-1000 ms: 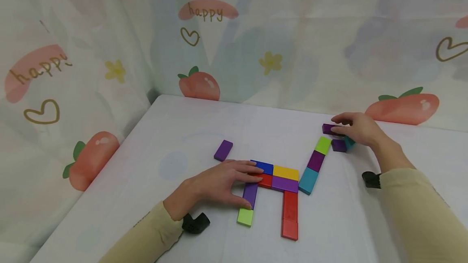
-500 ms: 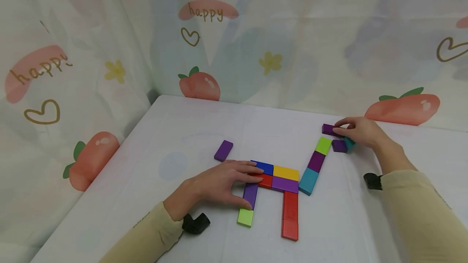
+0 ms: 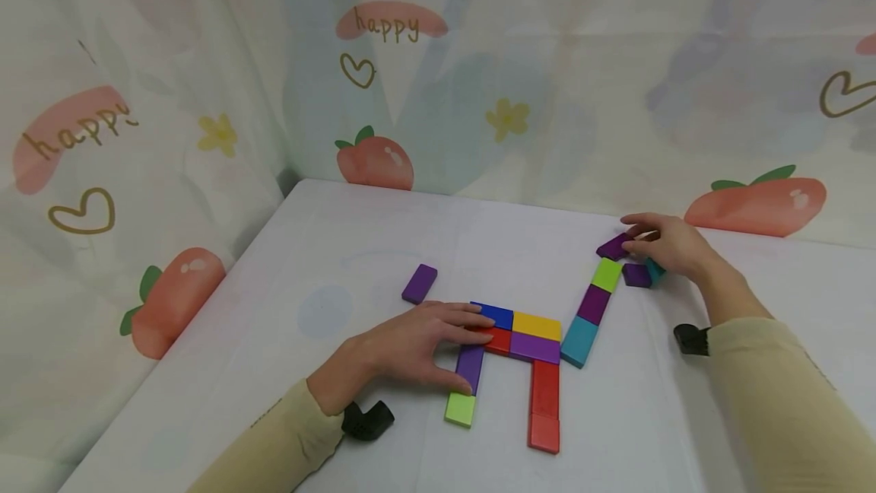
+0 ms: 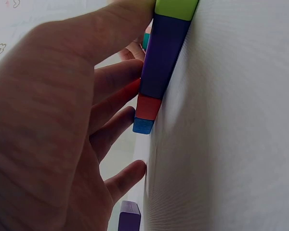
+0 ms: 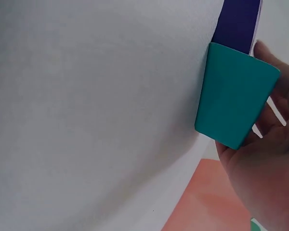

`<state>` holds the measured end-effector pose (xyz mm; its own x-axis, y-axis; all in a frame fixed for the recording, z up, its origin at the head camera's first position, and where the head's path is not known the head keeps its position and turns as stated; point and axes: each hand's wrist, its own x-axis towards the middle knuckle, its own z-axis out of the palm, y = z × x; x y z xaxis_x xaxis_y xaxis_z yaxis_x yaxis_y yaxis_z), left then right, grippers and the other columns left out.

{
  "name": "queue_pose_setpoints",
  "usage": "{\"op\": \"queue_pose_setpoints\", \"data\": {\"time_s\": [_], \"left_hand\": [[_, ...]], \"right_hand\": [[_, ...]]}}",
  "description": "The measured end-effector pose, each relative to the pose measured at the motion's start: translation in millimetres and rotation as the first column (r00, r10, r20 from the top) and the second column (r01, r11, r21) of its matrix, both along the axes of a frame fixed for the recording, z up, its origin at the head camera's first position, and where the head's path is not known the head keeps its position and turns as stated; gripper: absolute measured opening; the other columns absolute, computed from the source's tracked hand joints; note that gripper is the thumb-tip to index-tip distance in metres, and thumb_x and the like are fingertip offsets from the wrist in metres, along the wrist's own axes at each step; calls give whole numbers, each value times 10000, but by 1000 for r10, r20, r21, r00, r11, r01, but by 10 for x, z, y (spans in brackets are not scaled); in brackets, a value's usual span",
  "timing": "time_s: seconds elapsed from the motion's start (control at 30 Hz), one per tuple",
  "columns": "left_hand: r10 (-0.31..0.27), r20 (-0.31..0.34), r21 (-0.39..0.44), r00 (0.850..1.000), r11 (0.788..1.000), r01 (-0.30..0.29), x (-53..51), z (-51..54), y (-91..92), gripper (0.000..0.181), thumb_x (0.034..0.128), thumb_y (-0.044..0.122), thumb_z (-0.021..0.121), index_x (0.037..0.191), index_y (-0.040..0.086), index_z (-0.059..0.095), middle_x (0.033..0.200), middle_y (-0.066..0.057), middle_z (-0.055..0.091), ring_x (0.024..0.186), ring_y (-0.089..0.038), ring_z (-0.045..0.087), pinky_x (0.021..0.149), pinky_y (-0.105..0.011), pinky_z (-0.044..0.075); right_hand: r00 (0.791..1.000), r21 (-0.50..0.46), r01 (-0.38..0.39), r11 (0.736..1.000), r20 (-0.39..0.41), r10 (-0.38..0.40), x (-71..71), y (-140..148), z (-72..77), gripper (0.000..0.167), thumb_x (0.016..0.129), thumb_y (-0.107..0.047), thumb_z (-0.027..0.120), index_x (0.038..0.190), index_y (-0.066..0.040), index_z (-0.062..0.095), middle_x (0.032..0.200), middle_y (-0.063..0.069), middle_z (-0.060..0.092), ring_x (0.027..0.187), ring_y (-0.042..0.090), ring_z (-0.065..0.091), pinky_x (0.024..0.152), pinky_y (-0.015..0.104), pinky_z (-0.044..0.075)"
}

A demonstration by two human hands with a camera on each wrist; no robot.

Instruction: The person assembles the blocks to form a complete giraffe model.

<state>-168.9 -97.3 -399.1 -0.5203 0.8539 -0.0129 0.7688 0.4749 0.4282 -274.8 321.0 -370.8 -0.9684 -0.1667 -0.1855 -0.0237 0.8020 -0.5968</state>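
In the head view, my left hand [image 3: 420, 345] rests with fingers spread on a flat figure of coloured blocks. Its fingertips touch the blue block [image 3: 497, 316] and the red block [image 3: 498, 341]. The thumb lies against a violet block [image 3: 469, 367] above a lime block [image 3: 460, 409]. At the far right, my right hand [image 3: 677, 246] pinches the right end of a dark purple block [image 3: 611, 246], which sits slanted just beyond another lime block [image 3: 607, 275]. Beneath this hand stand a second dark purple block [image 3: 636, 275] and a teal block [image 5: 236, 94].
Yellow [image 3: 537, 325] and purple [image 3: 534, 347] blocks lie beside the left hand's fingers, above two red blocks [image 3: 544, 402]. A slanted row ends in a blue-teal block [image 3: 578, 341]. One loose violet block [image 3: 420, 283] lies further back. A printed curtain [image 3: 547, 59] hangs behind the table.
The dark purple block at my right fingers has turned, its left end swinging nearer and toward the lime block. My right index finger has lifted slightly. The left hand stays put.
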Motion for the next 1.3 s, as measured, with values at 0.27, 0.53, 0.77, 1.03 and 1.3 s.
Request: {"op": "queue_pose_setpoints", "data": {"time_s": [0.27, 0.53, 0.77, 1.03, 1.3], "left_hand": [[-3, 0, 3, 1000, 1000, 3, 1, -2, 2, 715, 885, 529, 734, 1489, 206, 531, 1566, 89, 409, 1479, -116, 269, 1182, -384, 270], [1, 8, -6, 1000, 1000, -1, 2, -2, 3, 714, 888, 526, 733, 1493, 208, 526, 1570, 94, 401, 1481, -117, 264, 1183, -388, 269], [5, 8, -14, 1000, 1000, -4, 11, 8, -1, 716, 890, 523, 732, 1499, 212, 519, 1572, 93, 399, 1484, -119, 257, 1185, -392, 265], [15, 18, -19, 1000, 1000, -14, 13, 15, -9, 715, 889, 511, 738, 1501, 216, 516, 1574, 97, 394, 1484, -120, 256, 1183, -403, 270], [9, 18, -8, 1000, 1000, -9, 10, 5, -2, 716, 888, 516, 736, 1501, 218, 517, 1574, 98, 394, 1484, -117, 255, 1185, -397, 265]], "right_hand": [[1000, 6, 14, 1000, -2, -14, 8, 11, -52, 765, 952, -509, 664, 1452, 20, 429, 1342, 295, 453, 1196, 461, 428, 963, 564, 447], [1000, 27, -1, 1000, -29, 2, 11, -37, -20, 634, 978, -369, 680, 1419, 38, 476, 1346, 305, 465, 1166, 460, 453, 922, 525, 466], [999, 34, -11, 999, -36, 12, -19, -57, -13, 602, 981, -316, 682, 1408, 57, 481, 1255, 304, 497, 1098, 432, 460, 888, 489, 462], [1000, 29, -7, 1000, -22, 7, -35, -63, -20, 575, 989, -279, 672, 1411, 65, 486, 1246, 304, 499, 1088, 430, 456, 895, 492, 453], [1000, 37, 2, 999, -19, -1, 4, -34, -19, 573, 990, -275, 673, 1410, 65, 486, 1242, 300, 504, 1091, 429, 470, 906, 497, 464]]}}
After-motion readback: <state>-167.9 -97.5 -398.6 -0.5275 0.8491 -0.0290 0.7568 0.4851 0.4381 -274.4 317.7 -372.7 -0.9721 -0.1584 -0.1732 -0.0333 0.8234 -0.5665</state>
